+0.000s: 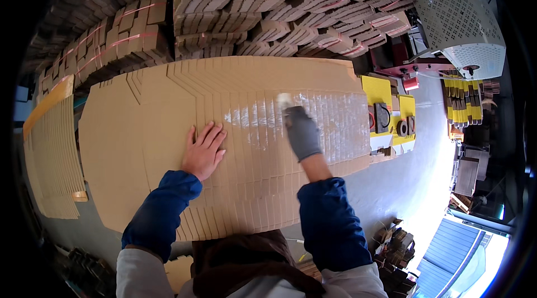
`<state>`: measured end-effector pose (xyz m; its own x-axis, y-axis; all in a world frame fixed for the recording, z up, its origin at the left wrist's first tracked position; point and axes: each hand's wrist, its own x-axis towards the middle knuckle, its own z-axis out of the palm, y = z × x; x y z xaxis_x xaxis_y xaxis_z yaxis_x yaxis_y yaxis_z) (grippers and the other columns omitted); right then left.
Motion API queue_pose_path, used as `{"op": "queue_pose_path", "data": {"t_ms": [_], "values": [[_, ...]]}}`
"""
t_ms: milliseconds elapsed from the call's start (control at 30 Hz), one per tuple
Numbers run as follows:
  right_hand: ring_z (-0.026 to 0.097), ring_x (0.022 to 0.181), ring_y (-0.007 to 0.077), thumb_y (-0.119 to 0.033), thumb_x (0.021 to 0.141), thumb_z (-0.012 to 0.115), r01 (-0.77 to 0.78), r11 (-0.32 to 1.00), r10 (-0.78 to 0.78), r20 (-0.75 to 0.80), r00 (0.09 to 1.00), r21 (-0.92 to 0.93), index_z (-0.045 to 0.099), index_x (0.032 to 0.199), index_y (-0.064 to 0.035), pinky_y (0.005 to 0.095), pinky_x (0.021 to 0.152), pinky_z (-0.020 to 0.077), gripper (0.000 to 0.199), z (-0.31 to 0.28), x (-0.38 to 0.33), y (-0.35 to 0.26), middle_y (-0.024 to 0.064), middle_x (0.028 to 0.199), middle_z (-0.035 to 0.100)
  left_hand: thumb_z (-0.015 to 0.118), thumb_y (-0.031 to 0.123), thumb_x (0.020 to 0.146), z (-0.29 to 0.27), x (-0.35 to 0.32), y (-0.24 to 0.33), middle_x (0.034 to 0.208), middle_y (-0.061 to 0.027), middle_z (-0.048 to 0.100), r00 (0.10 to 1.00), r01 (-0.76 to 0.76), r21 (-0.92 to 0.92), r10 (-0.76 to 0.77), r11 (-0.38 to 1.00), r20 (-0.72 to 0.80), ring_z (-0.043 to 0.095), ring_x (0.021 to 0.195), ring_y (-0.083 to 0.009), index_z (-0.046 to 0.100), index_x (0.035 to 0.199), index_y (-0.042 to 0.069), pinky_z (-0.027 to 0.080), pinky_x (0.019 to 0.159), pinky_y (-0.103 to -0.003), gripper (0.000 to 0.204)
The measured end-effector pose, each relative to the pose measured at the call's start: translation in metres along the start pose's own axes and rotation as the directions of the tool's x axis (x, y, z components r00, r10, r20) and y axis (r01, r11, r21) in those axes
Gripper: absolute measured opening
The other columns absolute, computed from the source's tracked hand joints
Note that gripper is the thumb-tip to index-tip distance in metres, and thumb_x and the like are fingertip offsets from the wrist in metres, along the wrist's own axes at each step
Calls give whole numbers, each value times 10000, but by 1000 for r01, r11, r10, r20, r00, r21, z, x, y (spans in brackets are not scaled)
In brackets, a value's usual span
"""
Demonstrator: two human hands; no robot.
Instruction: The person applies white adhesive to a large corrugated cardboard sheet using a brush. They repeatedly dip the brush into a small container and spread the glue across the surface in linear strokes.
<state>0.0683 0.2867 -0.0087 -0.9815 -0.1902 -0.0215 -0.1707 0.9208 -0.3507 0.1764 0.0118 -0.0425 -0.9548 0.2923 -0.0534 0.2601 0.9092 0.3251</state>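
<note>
While the bare left hand (pixel 204 149) lies flat and spread, palm down, on the fanned row of flat brown corrugated cardboard blanks (pixel 168 130), the right hand in a grey glove (pixel 302 132) is closed around a small brush with a pale head (pixel 284 99). The blanks are laid overlapping like shingles across the worktable in front of the person, each one showing only a narrow strip of its edge. Along those exposed strips, between the two hands and out to the right end of the row, a wet whitish film of glue (pixel 313 113) glistens. To the left of the bare hand the strips look dry.

By the look of it, the step in hand is spreading glue over the stepped edges, with the left hand pinning the stack so that it does not slide. The next stroke seems to call for light, even pressure along the strips, and the holding hand should keep clear of the wet band.

Behind the row stand bundles of folded brown cartons tied with pink strapping (pixel 268 12). A white perforated metal housing (pixel 461 26) sits at the upper right.
</note>
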Motion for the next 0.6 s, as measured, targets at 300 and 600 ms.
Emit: {"op": "queue_pose_path", "data": {"t_ms": [300, 600], "values": [[646, 872, 400, -137, 875, 626, -77, 997, 79, -77, 994, 23, 655, 995, -80, 470, 753, 534, 136, -18, 11, 59, 173, 1054, 643, 584, 296, 911, 2, 5, 4, 1483, -27, 415, 1000, -6, 2, 6, 1000, 6, 309, 1417, -224, 495, 1367, 134, 177, 1160, -574, 492], [656, 856, 409, -146, 871, 626, -132, 989, 139, -130, 982, 60, 663, 1024, -77, 479, 745, 544, 173, -33, 21, 98, 174, 1046, 647, 610, 295, 894, 3, 5, 5, 1477, -26, 420, 1000, -8, 14, 8, 1000, -2, 321, 1406, -234, 502, 1359, 132, 196, 1149, -584, 505]]}}
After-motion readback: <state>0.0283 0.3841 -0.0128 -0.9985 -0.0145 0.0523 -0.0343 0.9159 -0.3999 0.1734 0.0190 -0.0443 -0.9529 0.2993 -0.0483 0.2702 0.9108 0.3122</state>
